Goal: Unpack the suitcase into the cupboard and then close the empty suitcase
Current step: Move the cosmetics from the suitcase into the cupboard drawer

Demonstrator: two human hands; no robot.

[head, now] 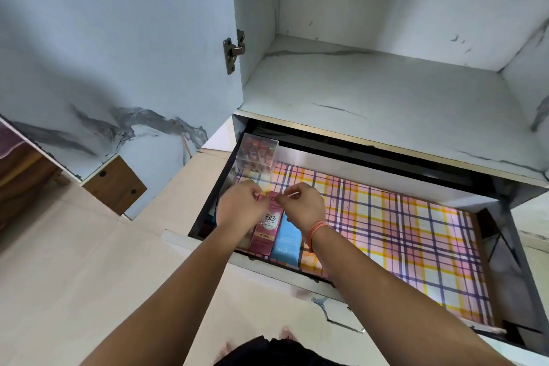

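Forearms reach fwd; I see left hand (239, 205) & right hand (303, 205), 2 pinches on top of pink BB cream box (265, 230) in drawer (386, 232), touching blue box (286, 239). Risk: pinch slips, box tips onto lipstick organiser (258, 154). Suitcase not in view.

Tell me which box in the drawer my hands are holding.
The pink BB cream box, pinched by left hand and right hand; the blue box beside it lies unheld.
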